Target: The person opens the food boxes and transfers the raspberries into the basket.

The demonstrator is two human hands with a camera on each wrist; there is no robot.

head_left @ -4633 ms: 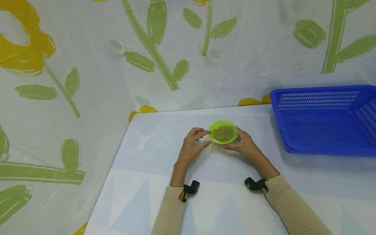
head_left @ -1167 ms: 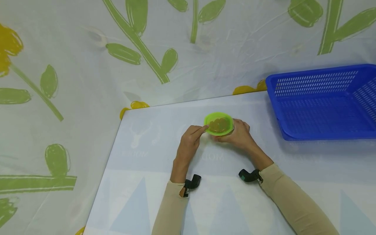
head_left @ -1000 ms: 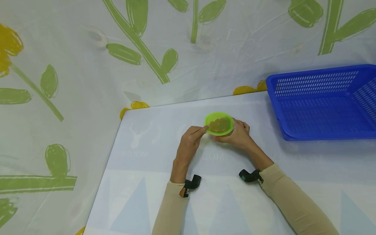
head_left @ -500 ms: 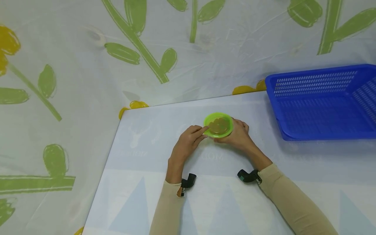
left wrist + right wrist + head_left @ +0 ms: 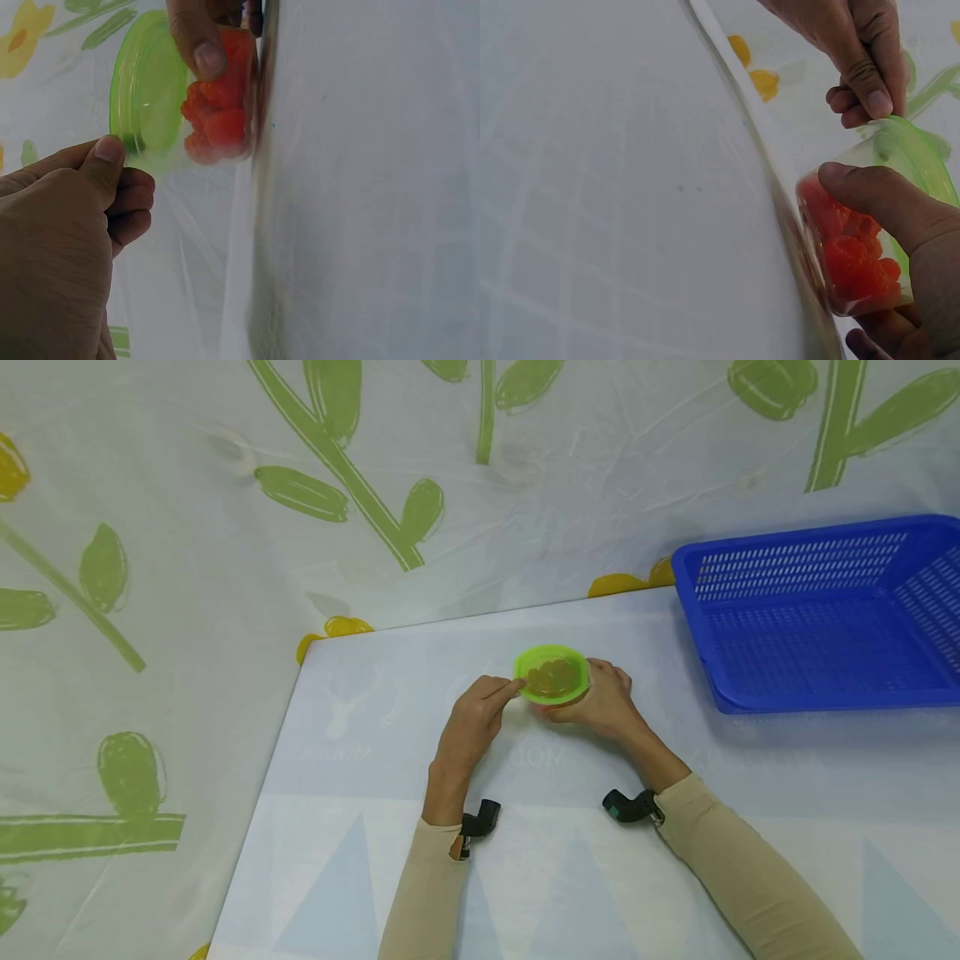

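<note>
A clear plastic food container [image 5: 238, 94] with a translucent green lid [image 5: 551, 675] stands on the table, lid up. Red lumpy pieces [image 5: 855, 262] fill its lower part. My right hand [image 5: 606, 703] grips the container's wall from the right, its thumb lying across the near side. On the left, my left hand [image 5: 471, 718] pinches the edge of the lid between thumb and index finger, the other fingers curled beneath, as the left wrist view shows. The lid sits over the container's mouth. Most of the right hand's fingers are hidden behind the container.
A blue perforated basket [image 5: 825, 700] stands on the table [image 5: 360, 860] at the right. Behind the table hangs a white sheet [image 5: 585, 510] with printed flowers and leaves. A black wrist camera [image 5: 483, 818] sticks out from the left sleeve, another [image 5: 626, 806] from the right.
From spread fingers at the rim, my left hand has come to pinch the lid's edge; its thumb dropped slightly half a second ago and is back. The right hand keeps its grip. The head view has shifted.
</note>
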